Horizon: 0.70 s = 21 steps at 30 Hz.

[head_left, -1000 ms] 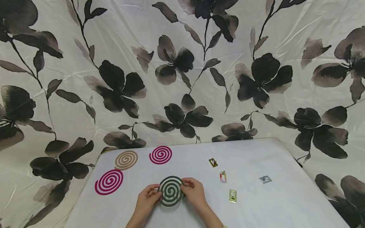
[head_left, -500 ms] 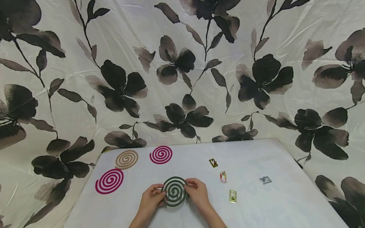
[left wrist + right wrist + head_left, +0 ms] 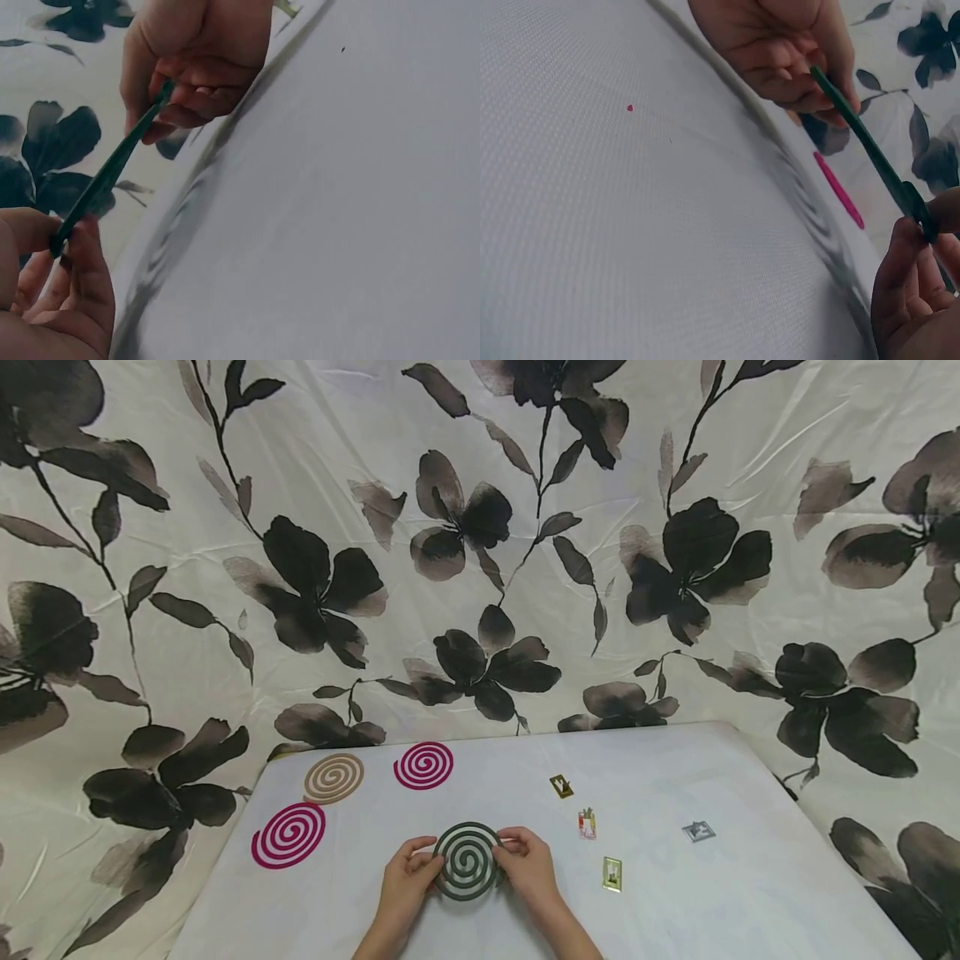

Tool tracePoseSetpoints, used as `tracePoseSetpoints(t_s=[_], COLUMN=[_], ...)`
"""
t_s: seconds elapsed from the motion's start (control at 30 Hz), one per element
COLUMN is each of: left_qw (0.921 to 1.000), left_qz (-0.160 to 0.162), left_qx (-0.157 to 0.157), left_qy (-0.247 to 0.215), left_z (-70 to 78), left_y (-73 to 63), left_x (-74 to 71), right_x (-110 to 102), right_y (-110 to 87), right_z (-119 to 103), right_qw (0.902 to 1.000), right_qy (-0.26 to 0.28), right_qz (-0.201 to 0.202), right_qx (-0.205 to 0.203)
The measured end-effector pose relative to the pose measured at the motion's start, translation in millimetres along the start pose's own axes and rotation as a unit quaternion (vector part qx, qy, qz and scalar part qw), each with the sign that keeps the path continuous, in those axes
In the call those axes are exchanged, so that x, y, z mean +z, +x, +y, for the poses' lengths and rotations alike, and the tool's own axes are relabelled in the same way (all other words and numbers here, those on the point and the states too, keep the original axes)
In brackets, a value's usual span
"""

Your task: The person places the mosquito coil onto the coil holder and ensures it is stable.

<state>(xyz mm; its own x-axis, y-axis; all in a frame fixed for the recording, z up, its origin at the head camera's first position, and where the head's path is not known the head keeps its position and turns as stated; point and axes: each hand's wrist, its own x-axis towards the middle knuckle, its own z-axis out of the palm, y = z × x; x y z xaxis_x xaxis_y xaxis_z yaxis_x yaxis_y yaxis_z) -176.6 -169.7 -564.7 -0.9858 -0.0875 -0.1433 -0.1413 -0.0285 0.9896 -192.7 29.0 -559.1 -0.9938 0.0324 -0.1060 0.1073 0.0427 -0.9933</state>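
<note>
A dark green mosquito coil is held up above the white table by both hands, its flat spiral turned to the head camera. My left hand pinches its left rim between thumb and fingers. At the opposite rim, my right hand pinches the coil the same way. From the left wrist the coil appears edge-on, a thin strip apart from the tabletop, its shadow falling below. The right wrist view also gives the coil edge-on, with a short piece standing off its surface near the right fingertips.
Pink coils and a tan coil lie at the table's back left. Small metal stands lie right: gold ones, a red-and-silver one and a silver one. Floral cloth hangs behind.
Both hands have shifted a little to the right together, carrying the green mosquito coil between them. The other coils and the metal stands lie where they were.
</note>
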Motion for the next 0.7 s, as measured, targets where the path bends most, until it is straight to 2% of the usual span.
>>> tracePoseSetpoints(t_s=[0.27, 0.4, 0.57, 0.7], left_qw=[0.9964, 0.9916, 0.9882, 0.9894], left_qz=[0.046, 0.062, 0.046, 0.028], left_qx=[-0.034, -0.054, -0.063, -0.056], left_qy=[-0.063, -0.1, -0.132, -0.131], left_z=[-3.6, -5.1, -3.4, 0.6], left_y=[-1.7, -3.0, -3.0, -2.1], left_x=[16.5, 20.7, 23.4, 26.4], right_x=[-5.4, -8.1, -12.6, -17.2], right_y=[-2.0, -6.4, -9.8, -10.8], right_z=[-2.5, -8.1, -13.4, -16.3], right_qw=[0.9997, 0.9996, 0.9983, 0.996], right_qy=[0.023, 0.019, 0.017, 0.023], right_qz=[-0.001, -0.021, -0.056, -0.086], right_qx=[0.0, -0.001, -0.001, -0.007])
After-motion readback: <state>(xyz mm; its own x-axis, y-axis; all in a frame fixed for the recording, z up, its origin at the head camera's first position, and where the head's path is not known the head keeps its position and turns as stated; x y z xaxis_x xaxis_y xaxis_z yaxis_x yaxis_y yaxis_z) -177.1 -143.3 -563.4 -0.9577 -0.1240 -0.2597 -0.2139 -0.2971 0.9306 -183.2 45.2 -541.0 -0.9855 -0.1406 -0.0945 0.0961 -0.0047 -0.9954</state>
